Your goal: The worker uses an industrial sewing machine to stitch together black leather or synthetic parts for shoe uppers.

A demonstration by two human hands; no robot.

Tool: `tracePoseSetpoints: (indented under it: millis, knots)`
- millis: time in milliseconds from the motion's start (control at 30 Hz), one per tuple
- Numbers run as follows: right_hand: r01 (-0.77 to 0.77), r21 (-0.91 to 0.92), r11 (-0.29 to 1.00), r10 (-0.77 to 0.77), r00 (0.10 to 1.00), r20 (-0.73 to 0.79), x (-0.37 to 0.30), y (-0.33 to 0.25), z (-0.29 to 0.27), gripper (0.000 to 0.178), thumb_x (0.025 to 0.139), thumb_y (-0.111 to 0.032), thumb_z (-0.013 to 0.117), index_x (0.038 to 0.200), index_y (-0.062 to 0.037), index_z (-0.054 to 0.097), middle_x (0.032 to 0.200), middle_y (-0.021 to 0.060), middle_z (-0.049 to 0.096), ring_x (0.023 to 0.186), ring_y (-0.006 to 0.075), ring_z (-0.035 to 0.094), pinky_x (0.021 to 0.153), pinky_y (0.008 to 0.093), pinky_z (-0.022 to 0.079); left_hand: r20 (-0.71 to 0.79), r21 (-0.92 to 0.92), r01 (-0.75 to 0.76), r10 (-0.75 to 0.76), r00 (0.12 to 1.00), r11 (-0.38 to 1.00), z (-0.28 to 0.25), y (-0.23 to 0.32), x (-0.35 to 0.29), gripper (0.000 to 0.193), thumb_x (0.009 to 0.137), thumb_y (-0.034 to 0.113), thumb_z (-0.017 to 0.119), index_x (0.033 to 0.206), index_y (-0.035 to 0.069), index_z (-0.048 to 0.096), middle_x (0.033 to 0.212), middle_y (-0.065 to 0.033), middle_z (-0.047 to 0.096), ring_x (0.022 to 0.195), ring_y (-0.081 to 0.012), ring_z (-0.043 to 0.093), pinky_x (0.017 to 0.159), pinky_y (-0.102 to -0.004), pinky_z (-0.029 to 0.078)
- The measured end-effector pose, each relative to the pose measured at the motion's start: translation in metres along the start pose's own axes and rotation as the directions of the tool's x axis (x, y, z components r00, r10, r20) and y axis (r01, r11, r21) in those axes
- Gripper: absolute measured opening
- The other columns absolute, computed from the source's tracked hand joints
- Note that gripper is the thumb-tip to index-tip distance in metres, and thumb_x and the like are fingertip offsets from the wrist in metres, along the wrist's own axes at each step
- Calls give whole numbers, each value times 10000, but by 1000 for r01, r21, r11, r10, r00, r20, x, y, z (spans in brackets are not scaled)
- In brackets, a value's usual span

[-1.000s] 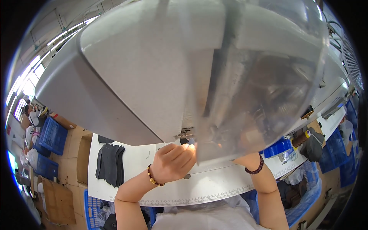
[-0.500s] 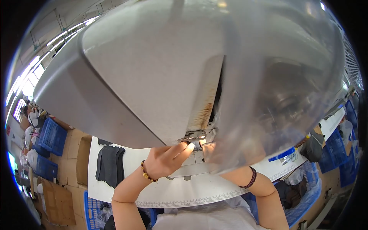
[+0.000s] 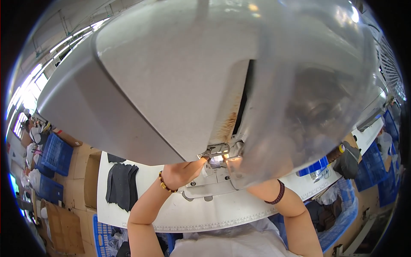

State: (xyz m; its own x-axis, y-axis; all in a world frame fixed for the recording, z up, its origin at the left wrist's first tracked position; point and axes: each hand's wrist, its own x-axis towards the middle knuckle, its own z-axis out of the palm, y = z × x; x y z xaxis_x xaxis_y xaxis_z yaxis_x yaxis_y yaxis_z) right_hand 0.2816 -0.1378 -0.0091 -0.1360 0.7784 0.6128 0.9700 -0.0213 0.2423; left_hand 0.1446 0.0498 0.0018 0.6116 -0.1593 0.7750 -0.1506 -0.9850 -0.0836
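Observation:
A big grey sewing machine head (image 3: pixel 141 85) fills the upper middle of the view. My left hand (image 3: pixel 182 172), with a beaded bracelet at its wrist, reaches under the machine by the lit metal presser parts (image 3: pixel 219 150). Its fingers go out of sight behind the machine's edge. My right hand (image 3: pixel 267 173) is on the other side, seen blurred through a clear curved plastic cover (image 3: pixel 291 107). What its fingers do is not visible, nor is any thing held in either hand. Between the hands lies the metal plate (image 3: pixel 216 174) below the needle area.
Dark grey cut cloth pieces (image 3: pixel 122 186) lie stacked on the white table (image 3: pixel 171 218), which has a ruler along its near edge. Blue crates (image 3: pixel 58 154) stand at the left, and a filled blue basket (image 3: pixel 349 214) at the lower right. A cardboard box (image 3: pixel 64 227) is on the floor.
My left hand has moved forward under the machine, so its fingers, visible before, are now hidden. More of the metal plate shows between the hands. The right hand has barely shifted.

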Motion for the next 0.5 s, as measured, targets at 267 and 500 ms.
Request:
tracePoseSetpoints:
  millis: [267,500]
  knots:
    - [54,223,973,-20,988,-152,6,5,0,127,574,-116,604,699,-120,587,812,70,576,839,254,572,811,470,445,-49,-16,-13,12,999,1000,-3,2,4,194,577,1,711,736,88,642,711,-31,576,614,-190,561,521,-292,453]
    - [-174,490,854,281,947,-153,8,-2,-2,158,605,-142,673,753,-138,621,797,49,581,845,234,564,798,421,427,-29,26,-12,13,999,1000,-5,11,2,174,611,10,688,747,110,645,708,-1,577,598,-159,557,520,-279,453]
